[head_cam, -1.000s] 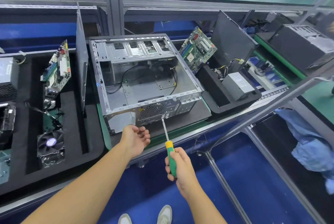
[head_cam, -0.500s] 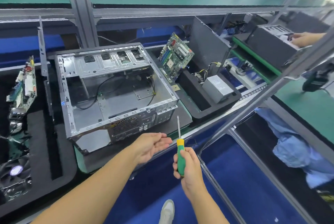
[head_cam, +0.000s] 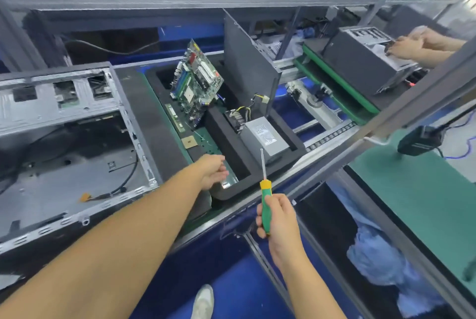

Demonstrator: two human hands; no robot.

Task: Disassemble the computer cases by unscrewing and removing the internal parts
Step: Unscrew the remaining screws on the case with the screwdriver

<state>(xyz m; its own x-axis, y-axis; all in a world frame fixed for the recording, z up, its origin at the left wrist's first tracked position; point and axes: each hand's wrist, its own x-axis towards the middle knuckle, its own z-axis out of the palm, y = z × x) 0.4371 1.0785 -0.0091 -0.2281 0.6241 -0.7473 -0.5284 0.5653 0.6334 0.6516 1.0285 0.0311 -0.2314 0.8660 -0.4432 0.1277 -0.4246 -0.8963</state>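
The open metal computer case (head_cam: 64, 138) lies on its side at the left, with loose black cables inside. My left hand (head_cam: 213, 170) reaches over the near end of the black foam tray (head_cam: 231, 143), fingers relaxed and palm turned up; whether it holds anything small I cannot tell. My right hand (head_cam: 277, 218) grips the green and yellow screwdriver (head_cam: 265, 205) upright, its shaft pointing up in front of the tray. In the tray a green motherboard (head_cam: 195, 84) leans upright and a grey power supply (head_cam: 265, 138) lies with its cables.
A dark side panel (head_cam: 247, 66) stands upright behind the tray. Another person's hands (head_cam: 412, 44) work on a second black case (head_cam: 365, 61) at the far right. A grey frame bar (head_cam: 386, 117) crosses diagonally. Blue cloth (head_cam: 381, 262) lies below right.
The view swung right, so the case slid to the left. My left hand moved from the case's front edge over to the foam tray. My right hand kept the screwdriver upright.
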